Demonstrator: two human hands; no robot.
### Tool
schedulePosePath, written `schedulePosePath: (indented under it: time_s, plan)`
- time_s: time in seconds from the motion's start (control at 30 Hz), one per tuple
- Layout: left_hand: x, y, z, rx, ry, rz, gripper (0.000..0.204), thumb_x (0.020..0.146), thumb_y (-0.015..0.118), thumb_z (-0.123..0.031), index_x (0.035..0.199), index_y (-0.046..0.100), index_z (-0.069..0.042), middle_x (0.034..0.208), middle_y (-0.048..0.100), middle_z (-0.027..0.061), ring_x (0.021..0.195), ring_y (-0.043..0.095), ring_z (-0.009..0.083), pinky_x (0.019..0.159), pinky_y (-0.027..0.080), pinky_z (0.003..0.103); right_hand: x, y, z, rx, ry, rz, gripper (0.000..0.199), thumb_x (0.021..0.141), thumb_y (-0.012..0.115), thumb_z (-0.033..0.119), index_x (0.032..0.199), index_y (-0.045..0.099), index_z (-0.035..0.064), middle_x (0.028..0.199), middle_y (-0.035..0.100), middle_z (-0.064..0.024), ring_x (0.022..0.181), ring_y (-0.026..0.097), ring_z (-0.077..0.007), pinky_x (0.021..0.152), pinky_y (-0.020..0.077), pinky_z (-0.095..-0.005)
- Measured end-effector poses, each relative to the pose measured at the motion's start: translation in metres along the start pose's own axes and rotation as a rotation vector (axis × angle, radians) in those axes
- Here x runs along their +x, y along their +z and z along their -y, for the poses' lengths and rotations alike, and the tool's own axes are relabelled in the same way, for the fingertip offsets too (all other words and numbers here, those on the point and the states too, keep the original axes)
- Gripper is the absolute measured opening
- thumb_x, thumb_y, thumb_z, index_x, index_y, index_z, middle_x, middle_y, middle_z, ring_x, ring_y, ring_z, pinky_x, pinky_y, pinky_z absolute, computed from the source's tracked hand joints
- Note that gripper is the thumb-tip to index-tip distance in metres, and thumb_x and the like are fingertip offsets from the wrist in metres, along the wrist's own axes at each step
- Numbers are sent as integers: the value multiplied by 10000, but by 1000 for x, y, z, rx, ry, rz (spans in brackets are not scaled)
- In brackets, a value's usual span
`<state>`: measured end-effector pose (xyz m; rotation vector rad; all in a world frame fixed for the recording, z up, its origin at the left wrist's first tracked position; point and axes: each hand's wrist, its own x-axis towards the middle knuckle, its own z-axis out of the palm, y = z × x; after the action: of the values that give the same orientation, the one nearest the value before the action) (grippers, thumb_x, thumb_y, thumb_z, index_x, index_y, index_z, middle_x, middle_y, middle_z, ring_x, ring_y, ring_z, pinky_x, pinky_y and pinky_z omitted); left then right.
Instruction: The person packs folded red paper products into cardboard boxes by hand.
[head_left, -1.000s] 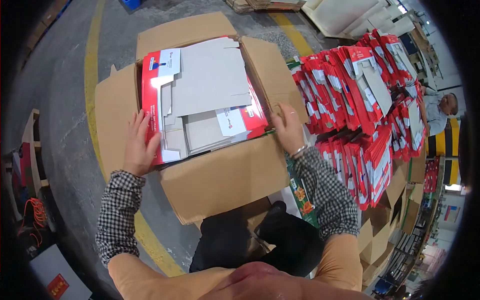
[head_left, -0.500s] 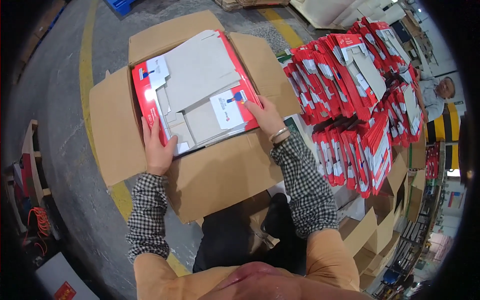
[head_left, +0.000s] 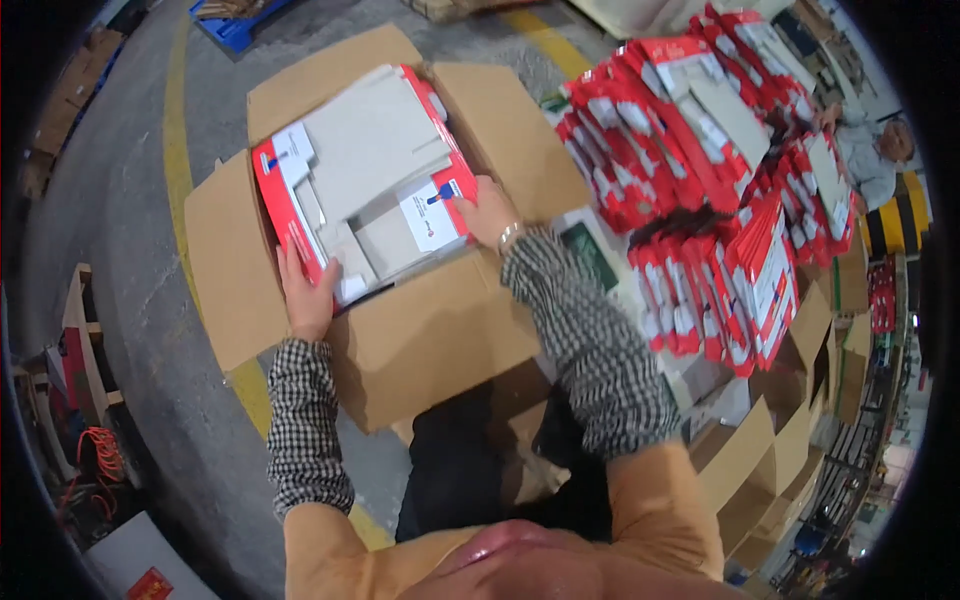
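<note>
Piles of flat red-and-white cardboard pieces (head_left: 690, 165) stand close to the right of the open brown carton (head_left: 430, 345). Further open cartons (head_left: 740, 465) lie at lower right; an orange cord (head_left: 102, 455) and a wooden pallet (head_left: 82, 335) sit far left, a blue pallet (head_left: 238, 32) at the top. The carton's flaps are folded outward, the near one lying between the person and the contents. A stack of flat printed sheets (head_left: 370, 145) is inside the carton.

The left hand (head_left: 310, 298) is at the stack's near left corner, thumb spread well apart from the fingers. The right hand (head_left: 490, 212) touches the right edge; its grip cannot be told, the fingertips being partly hidden. The stack's lower layers are concealed by the carton walls. A co-worker (head_left: 868, 160) at far right is blurred.
</note>
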<state>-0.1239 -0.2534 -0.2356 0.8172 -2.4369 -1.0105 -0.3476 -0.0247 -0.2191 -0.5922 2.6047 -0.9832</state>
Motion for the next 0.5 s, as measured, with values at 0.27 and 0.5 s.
schedulePosePath:
  time_s: [0.27, 0.5]
  plan:
    - [7, -13, 20, -243, 1, 93, 804, 835, 679, -135, 1479, 227, 28, 1527, 245, 239, 1428, 241, 320, 1152, 231, 367, -23, -13, 28, -94, 87, 35, 483, 862, 643, 278, 1205, 470, -15, 1118, 586, -290, 1085, 564, -432, 916, 469, -473]
    - [6, -8, 12, 44, 100, -6, 751, 840, 674, -196, 1465, 298, -18, 1486, 290, 286, 1406, 269, 385, 1136, 261, 414, -40, -8, 17, -85, 43, -199, 374, 863, 632, 240, 1129, 579, -18, 1015, 641, -238, 955, 634, -371, 831, 505, -431]
